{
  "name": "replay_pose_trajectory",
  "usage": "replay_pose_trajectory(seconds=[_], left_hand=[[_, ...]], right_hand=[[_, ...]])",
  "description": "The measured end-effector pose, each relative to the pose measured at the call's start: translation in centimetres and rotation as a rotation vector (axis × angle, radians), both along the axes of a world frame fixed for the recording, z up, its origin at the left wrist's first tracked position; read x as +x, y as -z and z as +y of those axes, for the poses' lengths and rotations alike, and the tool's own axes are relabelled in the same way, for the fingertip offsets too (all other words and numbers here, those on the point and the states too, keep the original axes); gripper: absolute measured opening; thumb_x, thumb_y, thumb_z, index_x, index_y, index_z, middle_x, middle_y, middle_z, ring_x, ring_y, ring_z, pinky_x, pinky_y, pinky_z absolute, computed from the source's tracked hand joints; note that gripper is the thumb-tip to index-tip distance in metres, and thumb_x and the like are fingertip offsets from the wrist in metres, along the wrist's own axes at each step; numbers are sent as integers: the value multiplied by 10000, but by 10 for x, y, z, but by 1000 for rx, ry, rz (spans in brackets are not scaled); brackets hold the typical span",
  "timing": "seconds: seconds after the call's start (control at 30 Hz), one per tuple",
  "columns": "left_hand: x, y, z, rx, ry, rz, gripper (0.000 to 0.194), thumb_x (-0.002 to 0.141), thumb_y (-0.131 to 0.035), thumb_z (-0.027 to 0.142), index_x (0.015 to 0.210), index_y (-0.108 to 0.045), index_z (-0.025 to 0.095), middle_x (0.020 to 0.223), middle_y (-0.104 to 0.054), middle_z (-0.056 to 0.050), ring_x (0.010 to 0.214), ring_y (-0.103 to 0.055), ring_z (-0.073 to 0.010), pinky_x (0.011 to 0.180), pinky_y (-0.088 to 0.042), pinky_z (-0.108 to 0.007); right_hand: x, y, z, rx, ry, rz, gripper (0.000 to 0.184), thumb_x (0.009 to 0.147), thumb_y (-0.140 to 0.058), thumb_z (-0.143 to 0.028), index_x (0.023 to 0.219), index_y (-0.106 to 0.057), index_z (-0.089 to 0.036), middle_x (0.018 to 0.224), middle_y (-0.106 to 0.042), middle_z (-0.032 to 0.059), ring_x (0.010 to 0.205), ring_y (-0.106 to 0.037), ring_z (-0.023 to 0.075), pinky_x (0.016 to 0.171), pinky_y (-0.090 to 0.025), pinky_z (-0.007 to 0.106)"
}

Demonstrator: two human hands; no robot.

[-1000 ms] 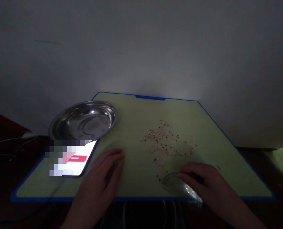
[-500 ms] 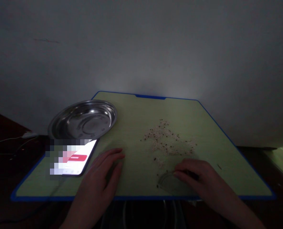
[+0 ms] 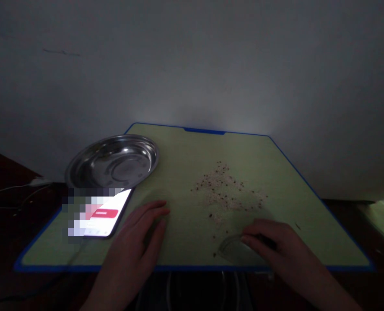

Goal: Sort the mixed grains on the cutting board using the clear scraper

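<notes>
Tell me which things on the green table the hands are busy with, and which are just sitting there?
Busy with:
- clear plastic piece under the right hand
- scattered grains just beyond it
- green table, left hand flat on it

Just sitting there:
- steel plate
- lit phone
- cables at left

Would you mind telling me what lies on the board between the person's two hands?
In the head view, mostly bare green board lies between the left hand and the right hand, with a few stray dark grains near the right fingers.

Left hand [image 3: 136, 242] flat, right hand [image 3: 276, 248] curled
</notes>
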State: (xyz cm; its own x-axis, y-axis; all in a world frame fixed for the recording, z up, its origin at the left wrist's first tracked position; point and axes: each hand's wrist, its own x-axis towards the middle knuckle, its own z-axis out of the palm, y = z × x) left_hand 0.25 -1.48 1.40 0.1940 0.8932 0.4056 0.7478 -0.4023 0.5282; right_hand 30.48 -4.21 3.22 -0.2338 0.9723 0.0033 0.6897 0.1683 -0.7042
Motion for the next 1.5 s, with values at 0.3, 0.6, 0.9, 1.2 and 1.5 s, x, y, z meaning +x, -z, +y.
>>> replay_pose_trajectory(seconds=[0.3, 0.6, 0.9, 1.2, 1.5], left_hand=[[2, -2, -1, -17, -2, -13, 228, 940, -490, 365, 1105, -627, 289, 1187, -694, -26, 1087, -670, -239, 917, -562, -448], [0, -1, -3, -25, 3, -17, 225, 943, -494, 365, 1121, -614, 297, 1201, -685, -29, 1100, -663, -242, 915, -562, -458], [0, 2, 0, -20, 9, 0, 233, 948, -493, 363, 1142, -607, 304, 1202, -686, -25, 1090, -666, -239, 917, -564, -460], [-4, 0, 0, -3, -5, 3, 224, 933, -502, 383, 1088, -644, 306, 1195, -708, -23, 1074, -690, -247, 886, -592, -457], [-9, 3, 3, 28, -11, 32, 226, 929, -507, 396, 1100, -638, 328, 1194, -720, -10, 1070, -706, -252, 874, -608, -462]], right_hand=[[-7, -2, 4, -29, -31, -21, 228, 927, -540, -315, 793, -701, -226, 757, -706, 27, 720, -648, 189, 659, -460, 317], [-12, -5, -1, -22, -108, -10, 228, 918, -552, -267, 743, -692, -228, 685, -655, 3, 650, -602, 155, 604, -439, 275], [-3, -3, -1, 46, 101, 45, 228, 888, -552, -320, 749, -714, -241, 696, -713, 19, 641, -657, 179, 586, -494, 287], [-36, 8, -10, 92, 86, 37, 240, 883, -518, -281, 779, -727, -222, 711, -734, 37, 648, -687, 197, 591, -497, 309], [-58, 4, 7, 143, 15, -70, 180, 869, -569, -203, 779, -725, -208, 756, -745, 40, 704, -699, 222, 635, -486, 323]])
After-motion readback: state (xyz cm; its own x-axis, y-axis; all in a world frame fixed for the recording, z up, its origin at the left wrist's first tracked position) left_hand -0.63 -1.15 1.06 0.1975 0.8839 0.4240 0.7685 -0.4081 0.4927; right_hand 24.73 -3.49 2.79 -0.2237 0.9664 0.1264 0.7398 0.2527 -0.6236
